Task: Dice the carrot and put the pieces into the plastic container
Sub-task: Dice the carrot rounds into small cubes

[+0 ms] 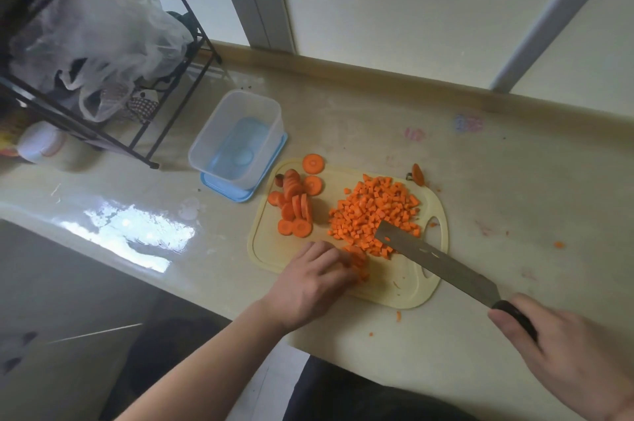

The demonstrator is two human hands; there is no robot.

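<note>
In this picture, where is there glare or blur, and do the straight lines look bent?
Head view: bright window glare lies on the glossy counter left of the board; the left hand and the carrot pieces under it are motion-blurred; the dice pile and knife are sharper; the wide lens tilts and bows the counter edge and window frames.

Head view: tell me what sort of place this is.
Probably a home kitchen counter: a cutting board with diced carrot, a knife in the right hand, and a plastic container beside a wire rack.
</note>
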